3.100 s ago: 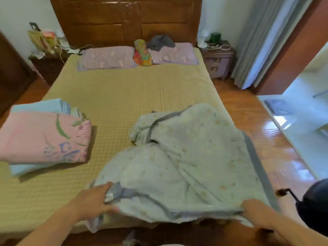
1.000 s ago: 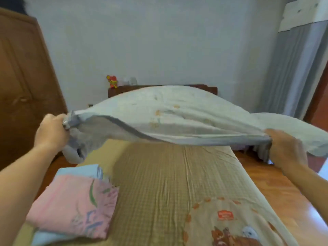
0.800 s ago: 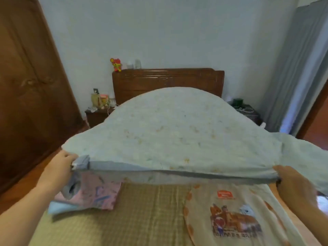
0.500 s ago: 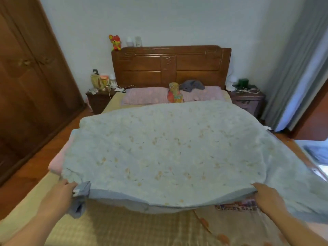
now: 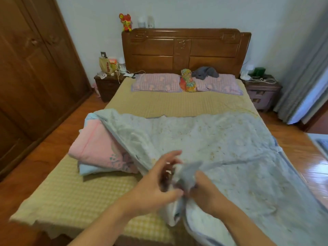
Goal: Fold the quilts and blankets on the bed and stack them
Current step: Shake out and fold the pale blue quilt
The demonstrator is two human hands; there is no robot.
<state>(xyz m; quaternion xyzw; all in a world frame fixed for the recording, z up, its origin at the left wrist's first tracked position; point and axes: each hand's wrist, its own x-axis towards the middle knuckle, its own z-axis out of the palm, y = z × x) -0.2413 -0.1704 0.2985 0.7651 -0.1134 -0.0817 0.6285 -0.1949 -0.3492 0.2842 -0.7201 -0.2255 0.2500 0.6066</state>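
1. both hands meeting at the near edge of the bed (image 5: pixel 71 196), bunching up the pale blue quilt (image 5: pixel 221 148).
2. left hand (image 5: pixel 156 185) half spread, upper fingers fanned loose while thumb and lower fingers pinch the gathered corner of the quilt.
3. right hand (image 5: pixel 205 189) just beside the left, almost touching, fingers curled down into the same bunched grey-edged fold.
4. quilt spreading away from the hands: forward toward the pillows, and out wide to the right of the right hand, spilling over the bed's side there.
5. up and left of the left hand, one quilt flap draped over the folded pink blanket (image 5: pixel 95 151), itself sitting on a folded light blue blanket (image 5: pixel 88 170). looks like the stack already started.
6. soft, thin and floppy by the look of it: crumpling at once in the fingers, no stiffness, probably light enough for two hands.
7. not slippery, not fragile, but prone to sagging and skewing, so best taken at the corners along the grey border, edges matched before each fold.
8. worth watching: flap over the pink blanket could drag that stack askew once pulled.
9. fold itself not yet made; corners only being brought together.
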